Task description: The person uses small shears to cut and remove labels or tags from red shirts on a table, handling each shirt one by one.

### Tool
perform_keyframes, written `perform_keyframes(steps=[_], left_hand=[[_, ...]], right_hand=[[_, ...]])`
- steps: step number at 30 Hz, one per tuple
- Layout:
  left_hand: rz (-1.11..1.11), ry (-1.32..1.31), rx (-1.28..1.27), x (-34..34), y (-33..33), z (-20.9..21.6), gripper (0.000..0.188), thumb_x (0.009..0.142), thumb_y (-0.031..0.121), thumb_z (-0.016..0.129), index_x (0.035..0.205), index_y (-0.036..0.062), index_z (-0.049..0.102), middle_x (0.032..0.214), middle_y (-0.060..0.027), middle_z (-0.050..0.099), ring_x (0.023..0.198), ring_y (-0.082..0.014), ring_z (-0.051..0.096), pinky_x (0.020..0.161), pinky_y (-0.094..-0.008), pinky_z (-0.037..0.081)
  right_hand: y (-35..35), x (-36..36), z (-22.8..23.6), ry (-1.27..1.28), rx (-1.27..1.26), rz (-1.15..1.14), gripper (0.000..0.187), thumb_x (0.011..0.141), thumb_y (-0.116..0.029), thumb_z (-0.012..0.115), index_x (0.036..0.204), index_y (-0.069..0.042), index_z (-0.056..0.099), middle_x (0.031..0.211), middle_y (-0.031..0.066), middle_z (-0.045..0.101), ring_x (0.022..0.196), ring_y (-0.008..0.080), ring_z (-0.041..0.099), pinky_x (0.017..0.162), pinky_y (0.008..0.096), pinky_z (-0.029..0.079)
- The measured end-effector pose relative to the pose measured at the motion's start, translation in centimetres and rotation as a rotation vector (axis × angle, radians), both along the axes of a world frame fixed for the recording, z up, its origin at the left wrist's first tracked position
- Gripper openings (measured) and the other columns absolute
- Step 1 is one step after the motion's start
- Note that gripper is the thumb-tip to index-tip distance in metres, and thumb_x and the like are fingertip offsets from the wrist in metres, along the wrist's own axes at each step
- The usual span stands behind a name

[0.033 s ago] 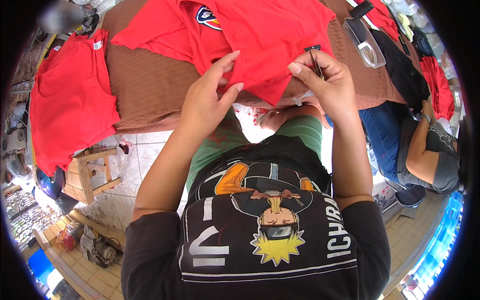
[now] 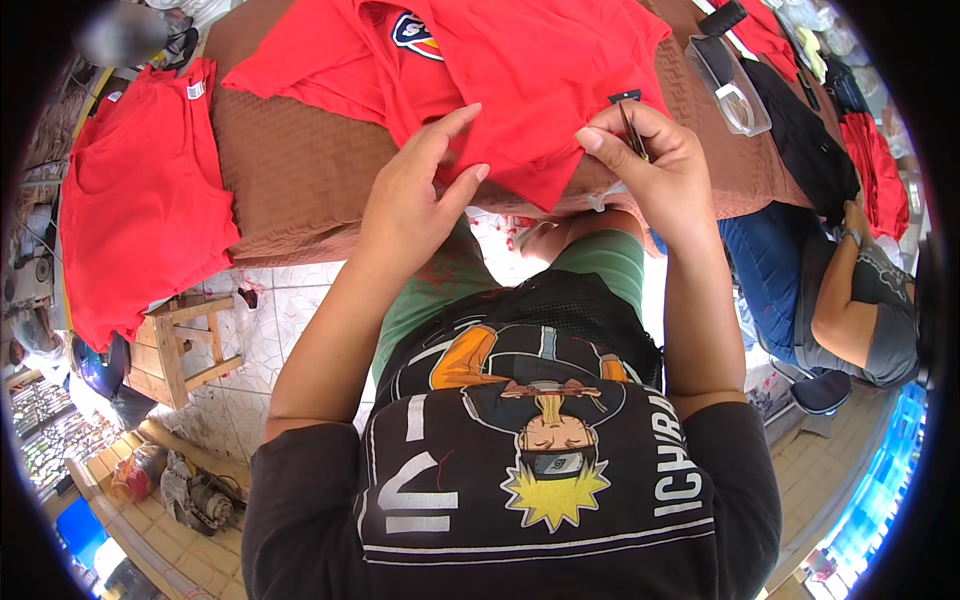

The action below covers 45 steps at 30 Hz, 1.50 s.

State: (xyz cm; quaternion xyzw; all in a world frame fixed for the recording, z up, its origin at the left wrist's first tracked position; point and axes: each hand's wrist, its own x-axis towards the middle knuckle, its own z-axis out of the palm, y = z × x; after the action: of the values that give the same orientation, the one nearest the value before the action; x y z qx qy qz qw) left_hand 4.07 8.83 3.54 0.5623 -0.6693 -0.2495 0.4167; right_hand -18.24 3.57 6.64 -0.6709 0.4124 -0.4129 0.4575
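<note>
A red garment (image 2: 540, 80) with a round dark-blue and yellow emblem (image 2: 415, 35) lies spread over the brown-covered table, one corner reaching down to the near edge. My left hand (image 2: 412, 195) is at its left side, thumb and fingers apart, with nothing visible between them. At the garment's right edge is my right hand (image 2: 665, 170), closed round small dark thread snips (image 2: 630, 128). Its thumb and index fingertips come together by the red cloth; whether they pinch the cloth or a thread is too small to tell. A dark tag (image 2: 625, 96) shows just above that hand.
A red sleeveless garment (image 2: 145, 190) hangs over the table's left end, above a wooden stool (image 2: 165, 345). A clear plastic case (image 2: 740, 105) rests on the brown cloth (image 2: 290, 170) at right. Further right, another person (image 2: 850, 290) sits handling black cloth (image 2: 800, 140).
</note>
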Motion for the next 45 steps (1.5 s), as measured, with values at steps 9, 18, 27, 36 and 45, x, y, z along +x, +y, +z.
perform_keyframes(steps=[9, 18, 27, 36, 45], left_hand=[[-0.158, -0.436, -0.248, -1.4, -0.4, 2.4, 0.019, 0.081, 0.012, 0.070, 0.100, 0.0120, 0.071, 0.098, -0.0065, 0.068, 0.084, -0.0158, 0.066, 0.070, -0.0278, 0.052], [-0.081, 0.242, 0.309, -0.3, -1.3, 0.4, 0.017, 0.094, 0.014, 0.059, 0.097, 0.0000, 0.067, 0.091, -0.0057, 0.071, 0.079, -0.0106, 0.067, 0.071, -0.0236, 0.053], [-0.091, 0.403, 0.362, -0.1, -1.2, 0.6, 0.021, 0.098, 0.018, 0.054, 0.101, 0.0000, 0.064, 0.094, -0.0052, 0.069, 0.082, -0.0115, 0.066, 0.074, -0.0241, 0.052], [-0.118, 0.339, 0.297, -0.2, -1.1, 0.4, 0.021, 0.098, 0.018, 0.054, 0.101, -0.0009, 0.064, 0.093, -0.0058, 0.069, 0.083, -0.0120, 0.066, 0.075, -0.0244, 0.053], [-0.402, -0.018, 0.334, 2.0, -0.5, 5.4, 0.018, 0.093, 0.014, 0.060, 0.092, -0.0025, 0.066, 0.091, -0.0098, 0.069, 0.079, -0.0129, 0.067, 0.069, -0.0258, 0.052]], right_hand=[[2.7, 1.2, 2.5, -0.001, 0.128, 0.109, 0.007, 0.085, -0.005, 0.069, 0.081, -0.002, 0.063, 0.070, -0.0027, 0.056, 0.059, 0.0038, 0.057, 0.042, 0.0209, 0.046], [3.9, 0.7, 2.4, 0.471, -0.199, 0.606, 0.029, 0.077, -0.027, 0.073, 0.095, -0.005, 0.067, 0.084, 0.0102, 0.066, 0.077, 0.0294, 0.064, 0.069, 0.0375, 0.050], [2.6, 1.4, 1.6, 0.497, -0.059, 0.153, 0.022, 0.085, -0.022, 0.065, 0.094, -0.002, 0.067, 0.069, 0.0173, 0.063, 0.067, 0.0322, 0.064, 0.062, 0.0394, 0.049], [2.2, 2.7, 0.4, 0.586, -0.184, 0.152, 0.021, 0.085, -0.024, 0.062, 0.091, -0.004, 0.067, 0.069, 0.0192, 0.063, 0.068, 0.0384, 0.062, 0.063, 0.0461, 0.048], [2.0, 2.4, 1.0, 0.639, -0.166, 0.130, 0.023, 0.086, -0.025, 0.063, 0.092, -0.003, 0.065, 0.069, 0.0172, 0.064, 0.069, 0.0355, 0.065, 0.063, 0.0442, 0.049]])
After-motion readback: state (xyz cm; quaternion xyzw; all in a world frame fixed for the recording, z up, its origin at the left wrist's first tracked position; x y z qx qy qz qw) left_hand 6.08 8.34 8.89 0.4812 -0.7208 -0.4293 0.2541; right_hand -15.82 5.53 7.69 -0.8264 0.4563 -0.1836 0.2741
